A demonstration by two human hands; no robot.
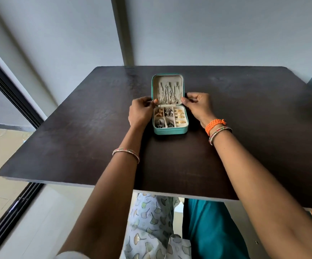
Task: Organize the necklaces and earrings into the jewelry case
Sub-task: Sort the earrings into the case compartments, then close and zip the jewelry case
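Observation:
A small teal jewelry case (170, 131) lies open on the dark table. Silver necklaces (168, 94) hang across the cream lining of its raised lid. The lower tray's compartments hold gold earrings (179, 114) on the right and silver earrings (163, 122) in the middle and left. My left hand (140, 111) pinches the lid's left edge near the hinge. My right hand (198, 104) pinches the lid's right edge at the same height. Both hands flank the case.
The dark wooden table (76, 137) reaches to a grey wall at the back. Its front edge runs just above my lap. A dark-framed sliding door (11, 101) stands at the left, over a tiled floor.

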